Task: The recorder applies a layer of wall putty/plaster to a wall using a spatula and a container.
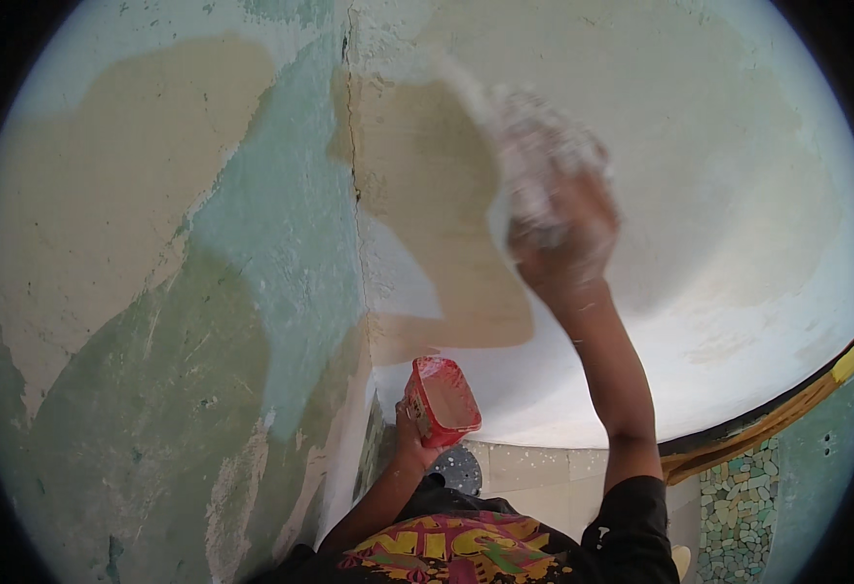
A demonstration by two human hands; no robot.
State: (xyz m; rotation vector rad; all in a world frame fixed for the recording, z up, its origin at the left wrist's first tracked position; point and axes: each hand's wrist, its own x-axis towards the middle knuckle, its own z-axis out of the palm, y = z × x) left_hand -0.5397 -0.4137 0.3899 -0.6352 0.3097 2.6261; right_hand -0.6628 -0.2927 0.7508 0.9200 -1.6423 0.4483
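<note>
Head view, left hand (410,437) grip around red tub (449,437), right hand (575,222) (blurred) near wall (709,165), grip unclear.

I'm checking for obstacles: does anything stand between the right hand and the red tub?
Nothing visible does. The blurred right hand is over the pale wall; the red tub, uncovered in the left hand, sits lower left with no object between.

Speckled grey disc (462,469), pale floor tiles (529,469) and, farther right, a pebble-patterned surface (739,511)
</note>
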